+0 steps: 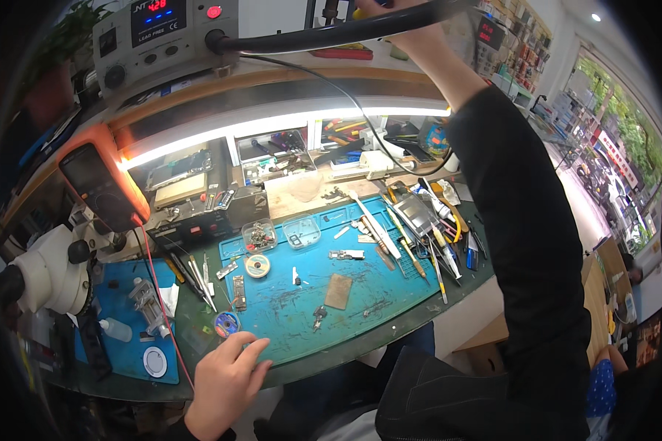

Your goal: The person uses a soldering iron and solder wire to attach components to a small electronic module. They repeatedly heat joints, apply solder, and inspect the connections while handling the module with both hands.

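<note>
My left hand (pixel 228 375) hovers at the near edge of the bench, fingers loosely bent and apart, with nothing visible in them. Just beyond it stands a small blue-rimmed spool (pixel 226 323). My right arm stretches up to the shelf, where my right hand (pixel 413 45) is partly covered by a thick black hose (pixel 346 29) and cut off by the top edge. Something yellow and dark is by its fingers; I cannot make out its kind. On the blue work mat (pixel 301 345) lie a brown square plate (pixel 337 291), a small metal part (pixel 346 255) and dark fragments (pixel 319 316).
A soldering station (pixel 165 44) sits on the shelf above an orange multimeter (pixel 104 180). At left is a white microscope (pixel 51 272). Tweezers, a white brush (pixel 375 224) and tools crowd the mat's right side. Small clear boxes (pixel 301 232) stand at its back.
</note>
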The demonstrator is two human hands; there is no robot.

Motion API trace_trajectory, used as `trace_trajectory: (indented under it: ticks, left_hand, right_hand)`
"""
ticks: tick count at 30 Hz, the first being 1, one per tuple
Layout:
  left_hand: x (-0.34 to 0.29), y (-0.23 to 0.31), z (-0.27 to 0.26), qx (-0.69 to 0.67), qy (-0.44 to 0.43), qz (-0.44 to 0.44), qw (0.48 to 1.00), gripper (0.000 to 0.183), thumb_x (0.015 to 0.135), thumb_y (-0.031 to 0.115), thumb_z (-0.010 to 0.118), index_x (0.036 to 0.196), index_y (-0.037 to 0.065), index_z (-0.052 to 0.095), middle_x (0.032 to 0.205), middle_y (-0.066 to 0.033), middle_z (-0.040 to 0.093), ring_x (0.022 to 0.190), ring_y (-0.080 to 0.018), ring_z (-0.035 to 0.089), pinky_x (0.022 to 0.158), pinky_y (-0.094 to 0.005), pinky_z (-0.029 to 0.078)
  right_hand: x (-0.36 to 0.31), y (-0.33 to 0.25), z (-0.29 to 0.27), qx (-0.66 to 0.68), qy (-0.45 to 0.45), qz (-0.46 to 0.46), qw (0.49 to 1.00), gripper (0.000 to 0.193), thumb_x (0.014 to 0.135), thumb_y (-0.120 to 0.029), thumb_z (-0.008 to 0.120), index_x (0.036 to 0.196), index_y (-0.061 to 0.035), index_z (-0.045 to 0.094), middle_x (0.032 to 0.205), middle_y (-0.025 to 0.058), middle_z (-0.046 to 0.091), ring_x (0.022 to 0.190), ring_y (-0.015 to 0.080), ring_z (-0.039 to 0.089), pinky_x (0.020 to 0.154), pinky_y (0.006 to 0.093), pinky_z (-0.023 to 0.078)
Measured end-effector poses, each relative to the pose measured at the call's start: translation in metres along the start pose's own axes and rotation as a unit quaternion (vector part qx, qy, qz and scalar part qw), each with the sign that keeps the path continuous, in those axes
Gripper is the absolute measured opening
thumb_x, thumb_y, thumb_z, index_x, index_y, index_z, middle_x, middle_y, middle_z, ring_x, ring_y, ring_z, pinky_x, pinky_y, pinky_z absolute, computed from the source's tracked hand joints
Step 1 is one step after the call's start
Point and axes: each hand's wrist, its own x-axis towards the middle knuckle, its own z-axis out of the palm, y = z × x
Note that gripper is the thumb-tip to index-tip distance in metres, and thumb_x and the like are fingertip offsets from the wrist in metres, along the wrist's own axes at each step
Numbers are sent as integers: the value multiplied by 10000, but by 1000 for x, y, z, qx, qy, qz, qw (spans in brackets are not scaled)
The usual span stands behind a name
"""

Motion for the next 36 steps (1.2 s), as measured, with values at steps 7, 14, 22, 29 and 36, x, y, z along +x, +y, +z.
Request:
trace_trajectory:
  ticks: [7, 14, 22, 29, 36]
  left_hand:
    - [48, 23, 74, -91, 55, 75, 991, 539, 881, 218, 870, 1335, 4, 674, 1180, -130, 712, 1002, -323, 685, 846, -421, 559]
    - [61, 24, 90, -31, 72, 61, 995, 513, 866, 113, 836, 1344, 25, 673, 1121, -111, 712, 994, -321, 664, 860, -435, 532]
    - [68, 21, 85, -26, 40, 66, 997, 297, 868, -7, 738, 1153, 76, 754, 1058, -61, 722, 1019, -294, 669, 886, -418, 519]
    - [71, -9, 65, -7, 107, 122, 987, 297, 822, -33, 673, 1091, 50, 768, 1096, -74, 731, 1059, -306, 676, 925, -420, 521]
    - [47, 21, 91, 15, 116, -57, 992, 770, 818, 320, 927, 1424, -18, 592, 1167, -150, 656, 1053, -353, 625, 945, -465, 509]
  right_hand:
    - [-6, 86, 46, 106, -17, -36, 994, 236, 936, -251, 833, 829, -53, 761, 773, 94, 722, 736, 233, 707, 657, 401, 545]
    - [-86, -72, -71, 369, -360, 211, 831, 337, 1041, -317, 741, 1264, -64, 755, 912, 20, 745, 694, 74, 627, 564, 236, 456]
    - [-216, -35, -171, -7, -446, 93, 890, 190, 1023, -207, 767, 1101, -40, 810, 820, 84, 745, 685, 159, 685, 644, 310, 522]
    - [-307, 45, -191, -212, -456, 154, 850, 214, 954, -277, 778, 1063, -94, 792, 898, 62, 781, 824, 301, 763, 709, 425, 587]
    - [-343, 61, -191, -152, -302, 176, 925, 199, 925, -161, 778, 1103, -72, 787, 916, 64, 770, 769, 264, 751, 689, 405, 579]
